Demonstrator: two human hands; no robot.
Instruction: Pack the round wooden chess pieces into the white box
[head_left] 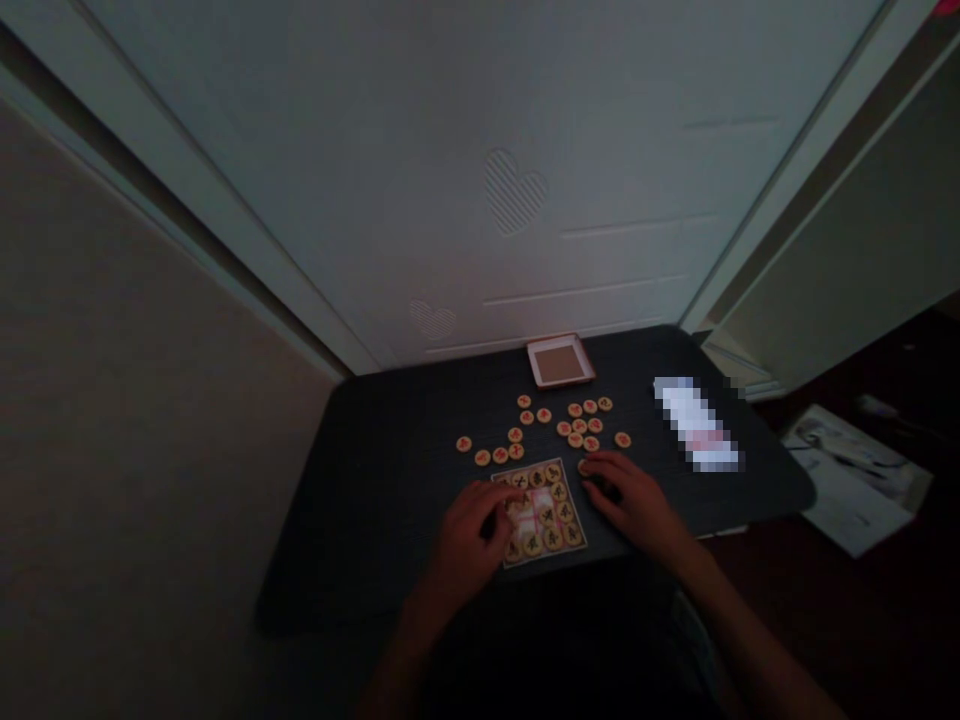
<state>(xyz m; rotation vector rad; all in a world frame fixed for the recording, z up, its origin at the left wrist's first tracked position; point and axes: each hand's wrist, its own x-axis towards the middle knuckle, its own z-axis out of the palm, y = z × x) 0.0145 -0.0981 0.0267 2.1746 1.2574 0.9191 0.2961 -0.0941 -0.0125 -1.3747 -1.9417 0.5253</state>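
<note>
A shallow square box (583, 546) at the table's front edge holds rows of round xiangqi pieces with dark characters, with a pale pink-marked patch bare in its middle. My left hand (471, 527) is over the box's left side, fingers curved and thumb apart, the fingertips at the pieces there; nothing shows between them. To the right of the box, my right hand (631, 500) has its thumb and fingertips at a single xiangqi piece (583, 467), which is partly covered. Several red-marked xiangqi pieces (579, 426) lie loose on the table behind the box.
A box lid or shallow tray (529, 368) stands at the back of the dark table (360, 480), close to a white door (360, 200) with heart patterns. A blurred-out bright object (694, 420) lies on the right. Papers or a white box (855, 490) are on the floor beyond.
</note>
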